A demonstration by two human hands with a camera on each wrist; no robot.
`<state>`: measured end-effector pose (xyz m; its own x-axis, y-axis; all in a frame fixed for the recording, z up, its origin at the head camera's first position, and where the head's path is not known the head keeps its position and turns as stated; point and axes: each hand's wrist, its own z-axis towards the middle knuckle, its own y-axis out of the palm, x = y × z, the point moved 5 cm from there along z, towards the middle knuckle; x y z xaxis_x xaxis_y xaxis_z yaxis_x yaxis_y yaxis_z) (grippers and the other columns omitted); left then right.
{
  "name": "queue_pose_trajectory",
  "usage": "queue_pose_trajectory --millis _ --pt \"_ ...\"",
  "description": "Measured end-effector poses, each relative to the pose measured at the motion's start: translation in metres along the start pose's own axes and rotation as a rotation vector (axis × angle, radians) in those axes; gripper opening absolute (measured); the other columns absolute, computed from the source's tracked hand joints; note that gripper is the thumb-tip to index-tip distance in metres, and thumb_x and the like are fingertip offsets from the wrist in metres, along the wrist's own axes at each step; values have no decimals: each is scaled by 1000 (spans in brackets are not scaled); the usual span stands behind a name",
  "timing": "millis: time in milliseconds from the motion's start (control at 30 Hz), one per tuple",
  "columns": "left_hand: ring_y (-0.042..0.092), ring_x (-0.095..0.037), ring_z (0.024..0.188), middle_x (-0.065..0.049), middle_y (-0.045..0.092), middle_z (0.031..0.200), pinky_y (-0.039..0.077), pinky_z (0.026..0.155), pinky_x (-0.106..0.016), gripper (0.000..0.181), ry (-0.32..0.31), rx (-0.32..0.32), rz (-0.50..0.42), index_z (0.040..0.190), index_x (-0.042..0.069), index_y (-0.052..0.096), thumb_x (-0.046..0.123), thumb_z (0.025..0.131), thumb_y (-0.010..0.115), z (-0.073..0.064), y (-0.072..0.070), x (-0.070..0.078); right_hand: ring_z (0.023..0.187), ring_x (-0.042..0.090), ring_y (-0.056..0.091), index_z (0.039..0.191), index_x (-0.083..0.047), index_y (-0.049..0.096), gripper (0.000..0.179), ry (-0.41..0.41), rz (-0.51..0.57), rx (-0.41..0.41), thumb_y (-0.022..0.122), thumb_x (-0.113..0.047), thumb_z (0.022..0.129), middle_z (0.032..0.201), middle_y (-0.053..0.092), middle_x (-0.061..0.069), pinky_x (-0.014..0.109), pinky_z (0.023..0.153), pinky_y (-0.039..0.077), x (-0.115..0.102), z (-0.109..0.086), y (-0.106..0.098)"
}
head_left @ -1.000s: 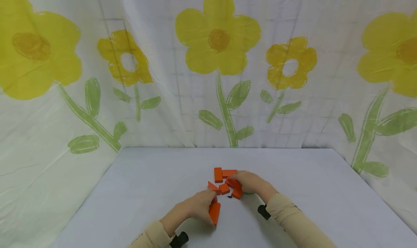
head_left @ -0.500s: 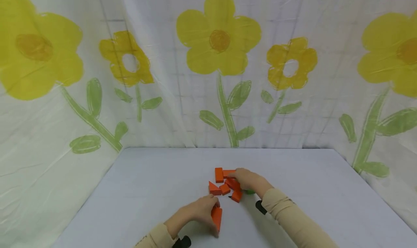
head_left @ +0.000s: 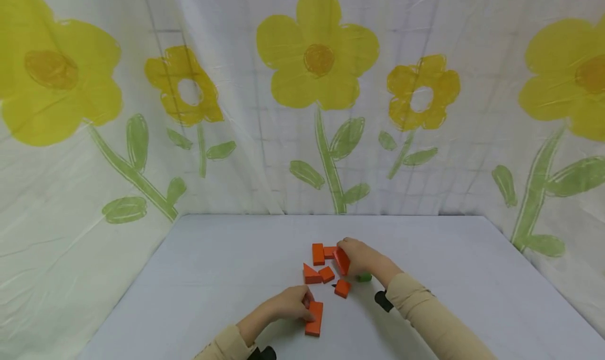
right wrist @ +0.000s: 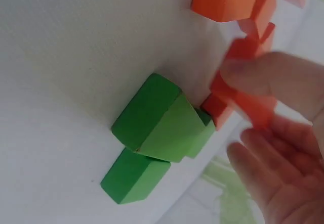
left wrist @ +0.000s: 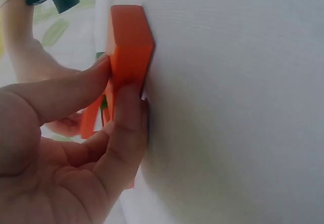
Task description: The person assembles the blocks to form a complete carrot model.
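Where the backdrop hangs: white cloth (head_left: 279, 155) with yellow flowers (head_left: 317, 13), running the full width behind the pale surface (head_left: 227, 265).
Left sleeve (head_left: 224, 344): beige; a black device (head_left: 264, 353) at the wrist.
Left hand (head_left: 288, 303): thumb and fingers on opposite sides of an orange oblong, partly closed, pinching it.
Orange oblong (head_left: 314, 320): at the surface, in the left hand's grip, nearest the person.
Orange wedge (head_left: 311, 276): on the surface, beyond the left hand, its point rising at left.
Far oblong (head_left: 318, 254): orange, long side running away from the person.
Small orange block (head_left: 326, 274): at the wedge's right corner, set askew.
Crosswise oblong (head_left: 330, 252): orange, beside the far oblong; right end hidden.
Red-orange piece (head_left: 342, 261): tilted, in the right hand's pinch; blurred in the right wrist view, full shape unclear.
Near block (head_left: 342, 288): orange, on the surface, well apart from the left hand.
Right hand (head_left: 361, 257): thumb on one side of the red-orange piece, partly closed, some fingers spread loosely beyond.
Green blocks (right wrist: 157, 118): a notched one and a plainer one, touching, near the right hand.
Right sleeve (head_left: 432, 318): beige; black wrist device (head_left: 383, 300).
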<state>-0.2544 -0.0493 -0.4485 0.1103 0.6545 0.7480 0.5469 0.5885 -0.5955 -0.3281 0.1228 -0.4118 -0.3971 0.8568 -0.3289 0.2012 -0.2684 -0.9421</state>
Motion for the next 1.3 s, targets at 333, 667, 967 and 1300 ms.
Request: queue_pose_trajectory --millis 333,667,967,1300 --pt "47 -16 67 -5 51 73 36 60 -26 27 -15 68 2 98 -2 56 9 83 76 1 -1 0 89 26 59 105 2 61 48 -152 168 48 87 -10 66 95 63 5 41 78 51 -11 -42 -2" --pt "46 -15 65 -4 51 71 36 58 -25 26 5 101 -30 94 1 55 8 80 77 4 0 2 73 4 48 100 -10 62 48 -183 95 -69 88 -29 64 84 54 -11 24 68 46 -38 -73 28" --pt "46 -14 62 -3 51 69 36 56 -24 26 13 103 -9 91 2 56 8 79 77 6 2 2 68 5 44 101 -6 66 54 -173 -30 -22 88 -36 62 78 55 -8 24 61 44 -38 -71 39" --pt "46 -14 62 -3 51 68 36 57 -24 25 1 104 -13 92 2 56 9 80 78 5 4 2 74 7 47 106 -6 68 57 -131 -19 -50 88 -39 64 87 60 -4 26 66 45 -39 -66 42"
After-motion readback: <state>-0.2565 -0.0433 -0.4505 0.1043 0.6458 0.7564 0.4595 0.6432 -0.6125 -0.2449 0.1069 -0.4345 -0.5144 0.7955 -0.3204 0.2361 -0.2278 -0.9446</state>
